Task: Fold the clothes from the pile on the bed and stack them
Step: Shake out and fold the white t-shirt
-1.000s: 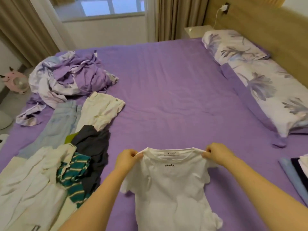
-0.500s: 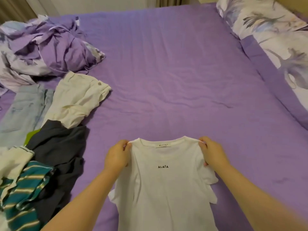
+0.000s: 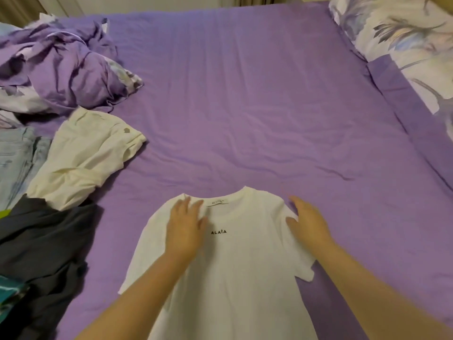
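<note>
1. A white T-shirt (image 3: 235, 266) lay flat, front up, on the purple bed (image 3: 245, 106), collar away from the person.
2. The left hand (image 3: 186, 229) rested flat on its left shoulder, fingers spread, gripping nothing.
3. The right hand (image 3: 308, 224) lay open on the right shoulder.
4. The pile of clothes (image 3: 61, 192) sat at the bed's left side.

Bed (image 3: 245, 94), purple sheet, as I see it from the head camera: white T-shirt (image 3: 235, 271) spread flat near me, front up; cream garment (image 3: 83, 158), dark grey garment (image 3: 41, 246), pale blue jeans (image 3: 14, 158) at left; crumpled purple bedding (image 3: 58, 67) at far left; floral pillows (image 3: 402, 40) along the right edge
</note>
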{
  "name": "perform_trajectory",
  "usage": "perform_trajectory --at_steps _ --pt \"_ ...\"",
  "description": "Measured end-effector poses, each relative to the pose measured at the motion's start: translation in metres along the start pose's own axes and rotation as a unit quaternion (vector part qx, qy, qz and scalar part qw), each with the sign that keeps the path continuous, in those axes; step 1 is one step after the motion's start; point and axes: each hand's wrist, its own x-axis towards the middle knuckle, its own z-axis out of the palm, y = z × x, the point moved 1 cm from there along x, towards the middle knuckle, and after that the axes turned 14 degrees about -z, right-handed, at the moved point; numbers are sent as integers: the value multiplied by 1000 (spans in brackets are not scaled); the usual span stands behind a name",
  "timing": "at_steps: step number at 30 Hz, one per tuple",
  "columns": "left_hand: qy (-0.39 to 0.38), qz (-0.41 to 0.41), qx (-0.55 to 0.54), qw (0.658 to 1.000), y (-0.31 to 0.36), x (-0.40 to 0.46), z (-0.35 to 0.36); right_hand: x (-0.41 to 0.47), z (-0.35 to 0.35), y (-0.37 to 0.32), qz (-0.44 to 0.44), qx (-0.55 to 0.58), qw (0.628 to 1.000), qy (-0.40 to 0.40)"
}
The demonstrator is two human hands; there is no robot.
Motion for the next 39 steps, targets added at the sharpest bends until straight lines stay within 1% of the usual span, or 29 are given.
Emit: perform_trajectory --at_steps 1,2,3,4,6,7,9,11,13,14,16,18,20,21,23,24,26,28,29,30,33,34,37,39 --pt "19 71 3 997 14 -9 9 -7 3 10 29 -34 999 -2" --pt "21 134 14 991 27 -19 19 -14 5 19 58 -58 997 -8" --pt "-6 177 55 983 38 -27 32 -21 8 26 83 -79 993 -19" --pt "-58 191 91 976 48 -34 44 -28 11 31 100 -99 990 -29" --pt "-126 189 118 967 60 -45 69 -35 17 41 120 -100 987 -32" --pt "-137 202 121 962 67 -49 77 -36 18 46 124 -76 989 -21" --pt "-137 219 152 954 82 -55 86 -35 16 52 114 -5 993 24" --pt "-126 221 171 952 90 -52 94 -30 8 58 105 82 987 92" --pt "-164 193 179 951 90 -46 103 -22 -4 62 114 162 970 140" --pt "-161 189 182 951 91 -43 107 -18 -9 64 117 184 964 151" --pt "-164 188 198 948 95 -40 111 -12 -16 67 107 168 968 152" --pt "-181 181 212 943 98 -36 114 -8 -17 71 94 85 984 122" --pt "-190 174 239 936 98 -35 118 -9 -16 72 95 -48 992 71" --pt "-189 175 248 934 98 -34 119 -11 -14 70 88 -109 988 64" --pt "-193 174 255 931 98 -32 121 -14 -8 60 23 -188 978 84" --pt "-198 174 251 931 99 -32 120 -16 -2 52 -23 -198 977 78" --pt "-194 181 239 934 97 -33 116 -21 13 37 -105 -171 980 7" --pt "-174 187 219 942 85 -36 109 -25 31 25 -135 -128 979 -85" --pt "-162 183 204 948 76 -38 105 -28 38 22 -136 -132 976 -109" --pt "-153 171 191 954 64 -41 100 -29 43 19 -130 -146 973 -119" --pt "-136 115 174 969 25 -50 80 -32 55 3 -91 -170 975 -111" --pt "-135 95 165 972 12 -52 72 -34 60 -6 -92 -177 974 -110" --pt "-125 49 140 981 -28 -57 46 -38 82 -40 -145 -196 961 -132" --pt "-84 21 122 989 -51 -61 28 -43 99 -66 -175 -195 952 -160"
